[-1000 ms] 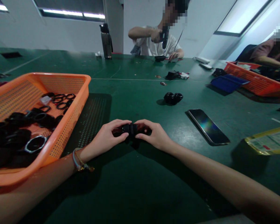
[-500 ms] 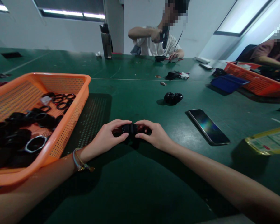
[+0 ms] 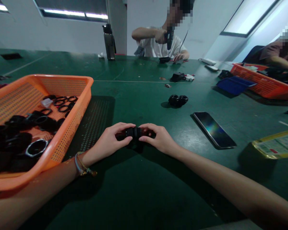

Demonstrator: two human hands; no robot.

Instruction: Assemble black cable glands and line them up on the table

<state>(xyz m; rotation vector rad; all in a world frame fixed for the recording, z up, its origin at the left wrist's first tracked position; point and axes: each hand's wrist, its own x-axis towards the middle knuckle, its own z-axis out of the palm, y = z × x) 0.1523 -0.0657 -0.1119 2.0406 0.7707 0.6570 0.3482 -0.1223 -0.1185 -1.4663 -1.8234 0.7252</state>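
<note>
Work looks partway along from my end. I see the left hand [image 3: 110, 140] pinching one end of a small black part [image 3: 135, 132] and the right hand [image 3: 162, 140] gripping the other, the part between them on the near side of the counter [image 3: 144, 191]. I cannot tell whether its pieces are fully joined. Two black parts [image 3: 174, 100] sit together farther off to the right; I'd guess those are done. Loose black pieces [image 3: 45, 123] in the orange basket [image 3: 74, 121] at left suggest plenty remains.
</note>
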